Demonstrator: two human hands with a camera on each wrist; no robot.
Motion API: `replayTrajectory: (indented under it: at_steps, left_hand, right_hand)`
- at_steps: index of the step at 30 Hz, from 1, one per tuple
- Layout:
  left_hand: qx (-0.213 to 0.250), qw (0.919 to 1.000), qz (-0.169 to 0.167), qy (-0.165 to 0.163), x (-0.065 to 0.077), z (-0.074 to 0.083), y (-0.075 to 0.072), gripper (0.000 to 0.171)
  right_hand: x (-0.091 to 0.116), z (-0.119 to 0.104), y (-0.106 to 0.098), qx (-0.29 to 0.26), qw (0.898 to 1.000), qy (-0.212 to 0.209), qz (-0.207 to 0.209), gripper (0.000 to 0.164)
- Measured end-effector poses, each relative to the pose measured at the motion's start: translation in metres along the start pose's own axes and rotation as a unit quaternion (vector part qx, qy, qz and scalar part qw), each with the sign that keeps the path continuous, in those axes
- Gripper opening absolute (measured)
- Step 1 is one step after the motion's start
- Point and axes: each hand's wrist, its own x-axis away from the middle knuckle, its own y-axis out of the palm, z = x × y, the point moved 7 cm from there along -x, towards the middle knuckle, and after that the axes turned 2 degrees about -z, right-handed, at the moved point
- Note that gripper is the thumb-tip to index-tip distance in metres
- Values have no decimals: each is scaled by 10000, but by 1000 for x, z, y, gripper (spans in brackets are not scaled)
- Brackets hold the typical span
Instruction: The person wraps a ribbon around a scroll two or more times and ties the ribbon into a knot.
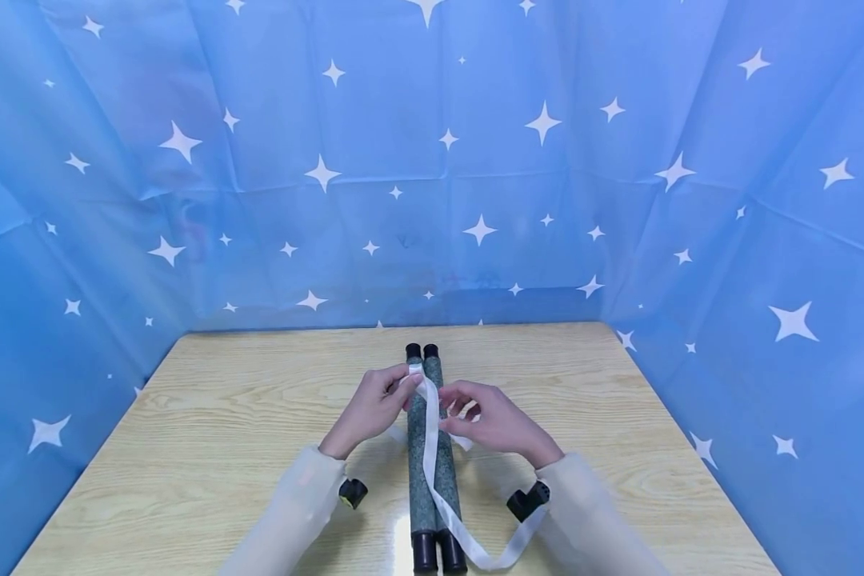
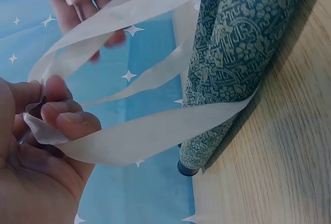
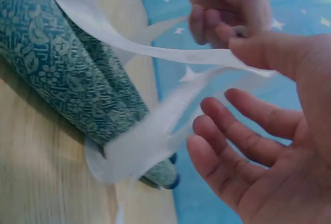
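Observation:
A rolled-up scroll [image 1: 419, 496], two patterned green rolls side by side with black end caps, lies lengthwise on the table. A white ribbon [image 2: 150, 136] loops round it and rises off its surface. My left hand [image 1: 370, 408] pinches the ribbon between thumb and fingers above the far part of the scroll. Just to the right, my right hand [image 1: 493, 420] has its fingers loosely bent and spread. In the right wrist view, that hand's thumb [image 3: 269, 50] overlaps a ribbon strand, with the fingers apart from it. One long strand trails down over the scroll toward the right sleeve.
Light wood-grain table [image 1: 245, 416] surrounds the scroll. A blue curtain [image 1: 403, 240] with white stars hangs behind the table and along both sides. Black wrist cameras [image 1: 353, 492] sit at both cuffs, and the loose ribbon end passes close to the right one.

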Motion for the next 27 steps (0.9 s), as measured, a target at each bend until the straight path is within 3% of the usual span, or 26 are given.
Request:
replayTrajectory:
  at_steps: [2,7,10,14,18,25,27]
  left_hand:
    - [56,10000,-3,27,1,3,1,29]
    - [181,9998,-102,39,4,22,2,33]
    - [207,9997,-134,95,8,35,-1,32]
    - [202,9996,-115,166,11,41,-3,27]
    - [244,9996,-90,113,14,37,-4,25]
    - [597,9979,-121,-202,12,-2,2,24]
    - [814,9962,-178,-240,13,-6,3,26]
  right_hand:
    - [-5,2,5,-164,9998,19,-97,36]
    - [-13,6,11,-247,9996,11,-116,18]
    - [-15,9,12,-291,9995,64,-69,19]
    - [-15,10,13,-530,9983,213,-150,24]
    - [-13,7,10,-738,9965,301,-246,27]
    - [-7,9,-2,-993,9939,465,-137,23]
    - [-5,9,-5,-1235,9910,488,-167,22]
